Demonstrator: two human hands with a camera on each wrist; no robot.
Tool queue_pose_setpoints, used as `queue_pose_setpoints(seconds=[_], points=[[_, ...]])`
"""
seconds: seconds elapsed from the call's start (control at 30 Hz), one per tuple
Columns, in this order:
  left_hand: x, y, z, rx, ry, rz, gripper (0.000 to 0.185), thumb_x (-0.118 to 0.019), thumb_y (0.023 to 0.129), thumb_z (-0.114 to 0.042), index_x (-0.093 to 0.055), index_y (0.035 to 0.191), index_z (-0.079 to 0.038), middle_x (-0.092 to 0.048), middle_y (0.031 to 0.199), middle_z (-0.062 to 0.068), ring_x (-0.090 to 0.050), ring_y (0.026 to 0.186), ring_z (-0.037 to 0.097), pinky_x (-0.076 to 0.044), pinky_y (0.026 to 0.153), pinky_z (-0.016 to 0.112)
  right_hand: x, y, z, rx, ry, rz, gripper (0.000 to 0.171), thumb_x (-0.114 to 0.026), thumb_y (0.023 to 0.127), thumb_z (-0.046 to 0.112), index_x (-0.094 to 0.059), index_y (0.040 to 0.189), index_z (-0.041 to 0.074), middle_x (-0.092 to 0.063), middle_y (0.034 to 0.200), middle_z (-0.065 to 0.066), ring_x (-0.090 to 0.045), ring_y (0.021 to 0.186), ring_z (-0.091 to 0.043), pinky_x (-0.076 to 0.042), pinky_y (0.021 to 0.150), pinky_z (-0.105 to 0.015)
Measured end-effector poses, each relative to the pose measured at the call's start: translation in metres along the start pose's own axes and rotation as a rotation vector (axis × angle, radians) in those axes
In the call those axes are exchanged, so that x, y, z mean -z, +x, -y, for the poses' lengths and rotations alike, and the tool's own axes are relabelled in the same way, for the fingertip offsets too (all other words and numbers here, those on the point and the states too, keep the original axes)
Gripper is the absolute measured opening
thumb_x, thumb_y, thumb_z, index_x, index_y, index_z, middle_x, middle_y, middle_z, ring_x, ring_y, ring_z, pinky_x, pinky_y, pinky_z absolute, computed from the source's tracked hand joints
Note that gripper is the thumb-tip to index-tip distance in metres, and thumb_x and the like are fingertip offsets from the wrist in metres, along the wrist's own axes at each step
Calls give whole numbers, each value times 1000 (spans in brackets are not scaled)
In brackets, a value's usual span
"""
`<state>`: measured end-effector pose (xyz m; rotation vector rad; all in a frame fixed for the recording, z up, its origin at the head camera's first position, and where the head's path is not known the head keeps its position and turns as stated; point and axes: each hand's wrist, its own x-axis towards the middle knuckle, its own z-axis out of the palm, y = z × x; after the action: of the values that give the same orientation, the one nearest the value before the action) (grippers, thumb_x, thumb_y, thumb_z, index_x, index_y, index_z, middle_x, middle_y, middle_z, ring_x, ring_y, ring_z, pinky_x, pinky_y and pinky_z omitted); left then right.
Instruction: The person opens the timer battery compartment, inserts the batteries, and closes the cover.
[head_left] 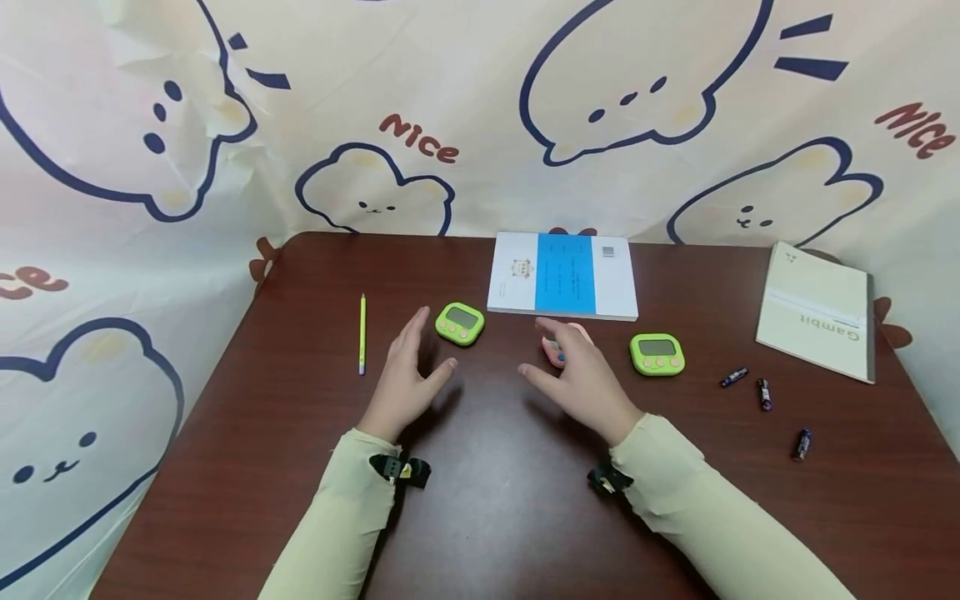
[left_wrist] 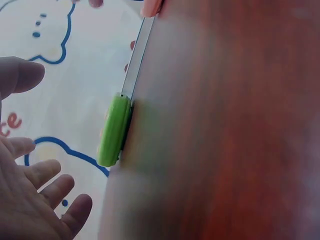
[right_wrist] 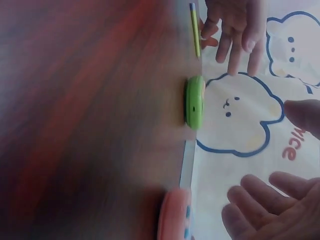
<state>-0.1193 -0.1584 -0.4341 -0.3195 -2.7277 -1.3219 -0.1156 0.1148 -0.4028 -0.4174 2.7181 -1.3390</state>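
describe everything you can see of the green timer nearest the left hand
The green timer is a small rounded-square gadget of lime plastic, with a grey screen across its top face and a row of orange buttons below it. It lies flat, face up, on the brown table, just in front of the white and blue book. The left hand hovers beside it with straight fingers, not touching. From the wrist views it looks thick-edged and smooth.

It looks like a small study corner at home: a dark wooden desk (head_left: 487, 500) hemmed in by a cartoon-bear curtain (head_left: 112, 208), with booklets (head_left: 562, 275) along its far edge and a pencil (head_left: 362, 333) near its left edge.
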Motion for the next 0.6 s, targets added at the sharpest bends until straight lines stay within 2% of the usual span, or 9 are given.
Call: queue_pose_setpoints(seconds=[0.13, 0.33, 0.5, 0.6], points=[[-1, 9, 7, 54, -36, 24, 81, -69, 94, -25, -23, 159, -10, -27, 163, 12, -26, 148, 35, -29, 115, 59, -15, 20, 6, -35, 2, 54, 72, -75, 91, 34, -43, 149, 6, -48, 148, -13, -50, 134, -30, -44, 109, -47], [1, 24, 18, 99, -43, 42, 82, -68, 94, -27, -22, 159, -8, -29, 160, 16, -36, 143, 35, -34, 113, 56, -44, 53, 9, -47, -8, 41, 73, -73, 91, 38, -44, 149, 7, -48, 149, -12, -48, 135, -27, -42, 110, -46], [0, 37, 21, 150, 5, 125, 83, -67, 94, -34, -23, 159, -9, -32, 160, 14, -31, 145, 35, -31, 115, 56, -62, 68, 4, -78, -2, 38, 72, -76, 89, 32, -45, 148, 5, -51, 145, -14, -49, 134, -27, -41, 111, -45], [0, 44, 22, 154, 49, 170, 77, -66, 95, -33, -29, 157, -6, -35, 158, 15, -29, 145, 35, -31, 115, 55, -68, 74, 5, -89, -13, 44, 73, -77, 89, 30, -45, 148, 4, -51, 145, -14, -46, 136, -28, -38, 113, -44]])
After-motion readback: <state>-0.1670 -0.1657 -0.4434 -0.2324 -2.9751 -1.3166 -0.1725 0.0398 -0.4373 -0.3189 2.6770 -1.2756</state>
